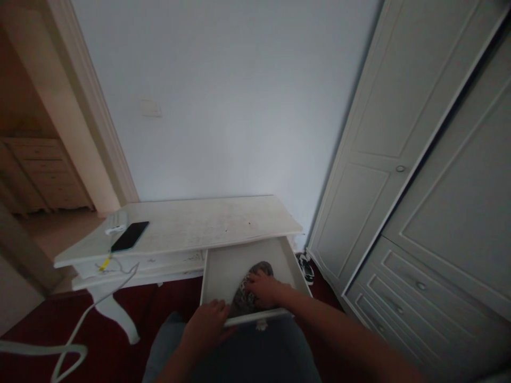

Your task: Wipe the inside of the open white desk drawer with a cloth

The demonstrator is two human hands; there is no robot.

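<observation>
A white drawer (244, 321) is pulled out from the low white table. Inside it lies a soft-looking, crumpled bundle with a dark grey and brown pattern (244, 301); its kind is hard to make out in the dim light. My right hand (264, 288) reaches in from the right and grips the bundle from above, fingers curled over it. At the drawer's front left corner, my left hand (208, 321) is hooked over the rim beside the bundle's near end. Part of the bundle is hidden under my right hand.
On the left of the white table (195, 221) lie a phone (131, 236) and a small white object (116, 221). A white cable (91, 306) hangs down at left. Shoes (305, 268) sit on the dark red floor, near a tall white wardrobe (367, 175) at right.
</observation>
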